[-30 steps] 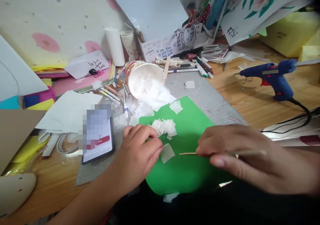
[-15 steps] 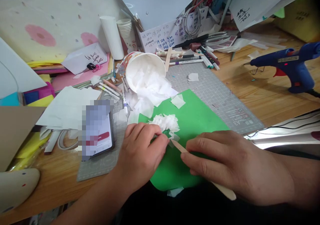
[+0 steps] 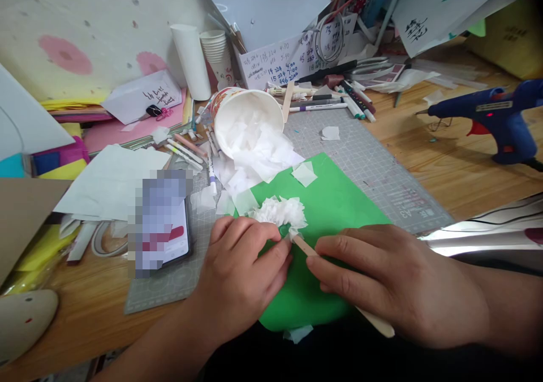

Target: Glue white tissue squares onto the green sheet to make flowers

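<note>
My right hand (image 3: 382, 280) grips a wooden craft stick (image 3: 305, 246), its far end pointing toward the middle of the green sheet (image 3: 331, 195). At that tip a small piece of white tissue paper (image 3: 293, 233) is bunched up, and the closed thumb and forefinger of my left hand (image 3: 248, 263) pinch at it. Just beyond the fingertips, a ruffled cluster of white tissue (image 3: 280, 211) stands on the sheet in a curved band. A darker green patch (image 3: 284, 229) shows inside its curve. One flat tissue square (image 3: 304, 174) lies farther up the sheet.
A paper tub (image 3: 250, 102) lies on its side, spilling tissue squares onto the grey cutting mat (image 3: 365, 150). To the left is a phone (image 3: 176, 229). A blue glue gun (image 3: 487, 110) stands at the right. Markers (image 3: 356, 99) and stacked paper cups (image 3: 216, 54) are at the back.
The tissue piece that lay spread by the stick's tip is now gathered up around it. My left fingers have closed in on it. The view has shifted slightly.
</note>
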